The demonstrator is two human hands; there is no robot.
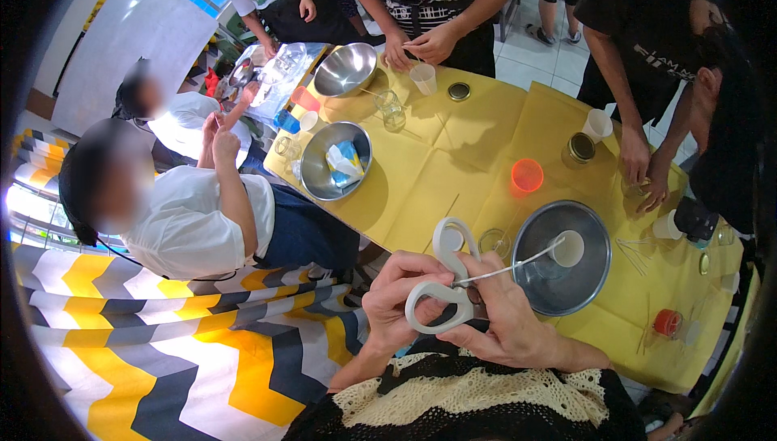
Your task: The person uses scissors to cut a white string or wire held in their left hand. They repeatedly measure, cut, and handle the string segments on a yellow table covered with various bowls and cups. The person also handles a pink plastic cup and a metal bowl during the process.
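A pair of scissors with pale grey loop handles (441,289) is held up in front of me, over the near table edge. My left hand (401,291) has its fingers bent against the handles, some behind the lower loop. Around the pivot side closes my right hand (510,315), which hides the blades. A white string (518,265) runs from between the handles, across my right fingers, to a white paper cup (567,248). That cup lies tilted inside a grey metal bowl (595,291), just beyond my right hand. Whether my left fingertips pinch the string's end is hidden.
A yellow-covered table (421,182) carries metal bowls (356,129), glass jars (392,113), an orange cup (527,175), a red-topped container (668,322) and thin sticks (631,255). Several people work around it. A zigzag-patterned curtain (186,360) hangs at left.
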